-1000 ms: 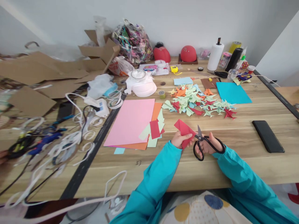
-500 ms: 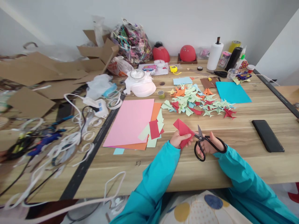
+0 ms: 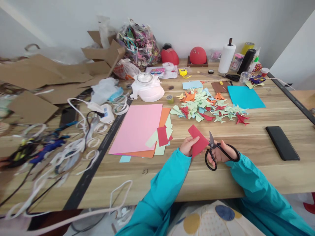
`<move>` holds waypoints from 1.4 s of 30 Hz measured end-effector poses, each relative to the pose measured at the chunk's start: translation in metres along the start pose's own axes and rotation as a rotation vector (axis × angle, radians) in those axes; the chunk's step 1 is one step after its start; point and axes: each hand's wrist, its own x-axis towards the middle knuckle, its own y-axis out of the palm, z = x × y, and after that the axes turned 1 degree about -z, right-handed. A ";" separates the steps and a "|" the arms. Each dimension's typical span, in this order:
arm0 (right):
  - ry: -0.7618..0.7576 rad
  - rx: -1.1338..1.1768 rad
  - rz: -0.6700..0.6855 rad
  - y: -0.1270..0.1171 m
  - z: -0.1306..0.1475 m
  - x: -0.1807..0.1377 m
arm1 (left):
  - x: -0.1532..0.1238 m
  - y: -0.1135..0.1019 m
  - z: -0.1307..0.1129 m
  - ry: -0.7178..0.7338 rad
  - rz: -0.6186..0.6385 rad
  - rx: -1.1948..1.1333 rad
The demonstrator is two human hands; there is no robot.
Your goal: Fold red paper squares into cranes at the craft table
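My left hand (image 3: 188, 146) pinches a folded piece of red paper (image 3: 199, 141) above the table, thumb on top. In my right hand (image 3: 221, 152) is a pair of scissors (image 3: 212, 145) with black handles, fingers through the loops and blades apart. One blade points up beside the paper's right corner; the other is mostly hidden by the paper. Beyond both hands lies a pile of small folded paper shapes (image 3: 201, 101) in green, red, orange and blue. Left of my left hand, a red paper piece (image 3: 162, 136) rests on pale green strips (image 3: 160, 150) and a pink sheet (image 3: 140, 127).
A black phone (image 3: 282, 143) lies on the right, a blue sheet (image 3: 246, 97) behind the pile. White cables (image 3: 73, 150) and a power strip (image 3: 105, 113) crowd the left. Cardboard (image 3: 49, 72), a bag of scraps (image 3: 139, 44) and a white roll (image 3: 226, 59) stand along the back.
The red paper has shifted slightly right and turned in my left hand, and my left thumb has moved up on it. My right hand with the scissors is almost unmoved.
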 end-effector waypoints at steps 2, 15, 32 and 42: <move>0.005 -0.008 -0.015 0.001 0.000 0.000 | 0.000 0.000 -0.001 0.017 -0.056 -0.007; 0.008 -0.003 -0.047 0.002 0.002 0.003 | 0.000 0.003 0.002 0.036 -0.126 0.025; 0.018 -0.010 -0.042 0.003 0.000 0.006 | 0.003 0.003 0.006 0.060 -0.152 0.043; 0.009 0.060 -0.063 -0.002 -0.002 0.008 | 0.001 0.007 0.004 0.082 -0.133 -0.006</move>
